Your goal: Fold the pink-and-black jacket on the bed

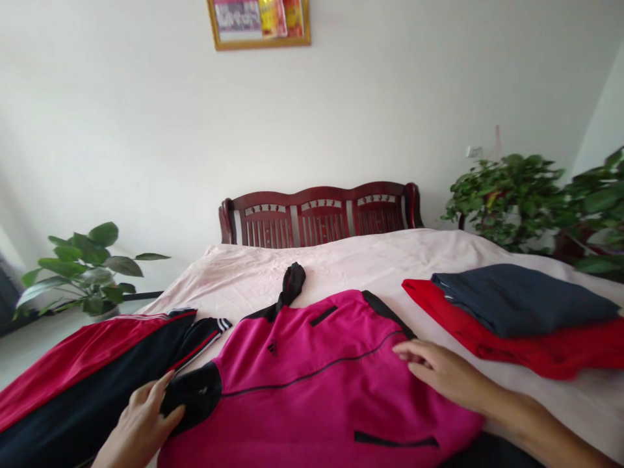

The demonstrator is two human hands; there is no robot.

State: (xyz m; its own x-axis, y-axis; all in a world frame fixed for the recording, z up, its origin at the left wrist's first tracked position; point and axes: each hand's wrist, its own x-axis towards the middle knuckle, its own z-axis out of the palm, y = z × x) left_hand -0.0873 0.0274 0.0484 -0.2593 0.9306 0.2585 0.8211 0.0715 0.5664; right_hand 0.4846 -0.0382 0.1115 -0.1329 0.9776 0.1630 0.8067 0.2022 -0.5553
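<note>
A magenta zip jacket (312,403) with black trim lies spread sideways on the bed, its black collar (195,393) pointing left. One sleeve reaches away from me, ending in a black cuff (294,283). My left hand (141,416) grips the collar edge between thumb and fingers. Over the jacket's right side, by the end of the zip line, is my right hand (433,367), fingers loosely bent and apart, holding nothing visible. The jacket's near edge runs out of view.
Left of the jacket lies a red and navy striped garment (107,364). A folded dark blue garment (517,299) rests on a folded red one (550,357) at right. Beyond the pink sheet (351,260) stands a wooden headboard (322,214). Potted plants (511,201) flank the bed.
</note>
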